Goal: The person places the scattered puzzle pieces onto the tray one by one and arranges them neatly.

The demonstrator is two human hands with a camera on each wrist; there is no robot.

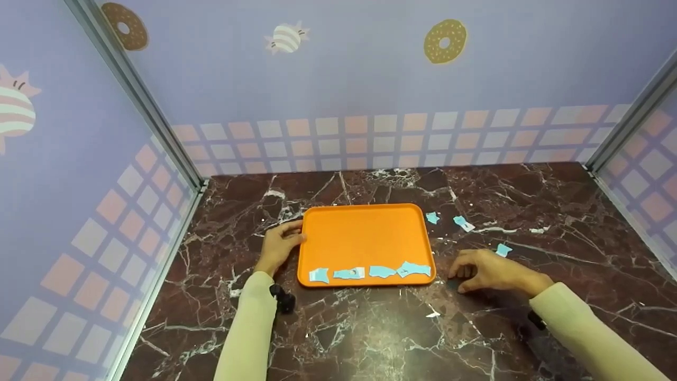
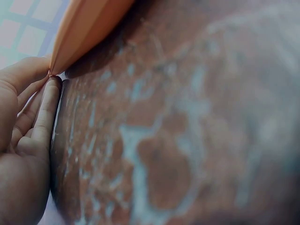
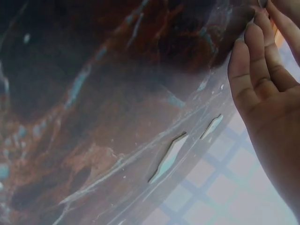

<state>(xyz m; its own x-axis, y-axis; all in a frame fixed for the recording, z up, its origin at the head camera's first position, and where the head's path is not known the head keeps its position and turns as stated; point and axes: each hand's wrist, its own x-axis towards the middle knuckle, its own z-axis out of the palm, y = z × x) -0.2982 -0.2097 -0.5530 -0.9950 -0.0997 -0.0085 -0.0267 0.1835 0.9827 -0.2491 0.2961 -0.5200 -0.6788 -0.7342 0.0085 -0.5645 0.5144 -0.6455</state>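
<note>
An orange tray lies on the marble-patterned table, and my left hand grips its left edge. In the left wrist view, thumb and fingers pinch the tray's rim. Several light blue torn-edged pieces, one of them a jagged piece, form a row along the tray's near side. Just right of the tray my right hand hovers low over the table, fingers curled toward the thumb. A small greyish piece shows between its fingertips in the right wrist view, mostly hidden by the fingers.
Three more blue pieces lie on the table beyond the right hand: a small piece, a blue-and-white piece and a piece close to the knuckles. Patterned walls enclose the table at the back and sides.
</note>
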